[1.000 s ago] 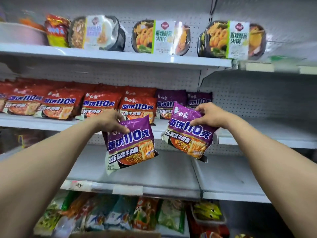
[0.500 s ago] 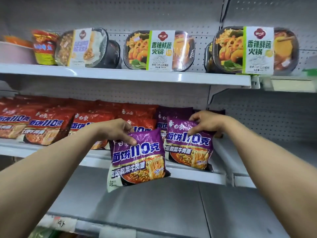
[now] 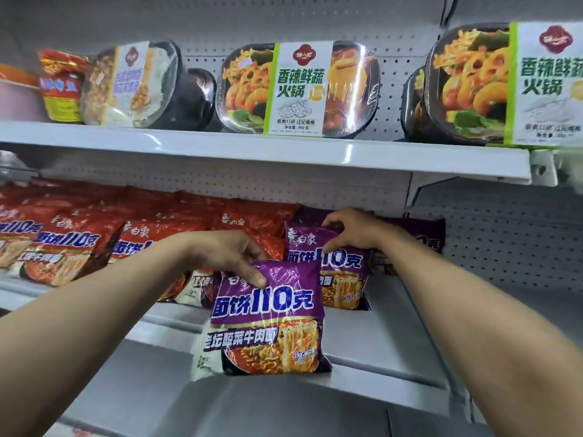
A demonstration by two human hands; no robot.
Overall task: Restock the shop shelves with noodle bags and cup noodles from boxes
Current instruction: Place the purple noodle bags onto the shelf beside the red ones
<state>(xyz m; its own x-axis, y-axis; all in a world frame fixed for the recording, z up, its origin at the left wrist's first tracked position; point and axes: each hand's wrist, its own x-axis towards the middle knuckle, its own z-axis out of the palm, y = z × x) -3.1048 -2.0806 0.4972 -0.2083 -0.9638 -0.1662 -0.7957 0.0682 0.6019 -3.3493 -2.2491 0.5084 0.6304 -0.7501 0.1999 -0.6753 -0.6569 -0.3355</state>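
A front purple noodle bag (image 3: 265, 320) is pinched at its top edge by the left hand (image 3: 233, 257) and is held upright before the front edge of the white metal middle shelf (image 3: 394, 329). A rear purple noodle bag (image 3: 337, 272) is stood on that shelf beside a row of red noodle bags (image 3: 72, 247). It is gripped at its top by the curled fingers of the right hand (image 3: 350, 230). Hot pot bowls (image 3: 299, 89) are lined along the upper shelf (image 3: 252, 151), backed by grey pegboard (image 3: 504, 247).
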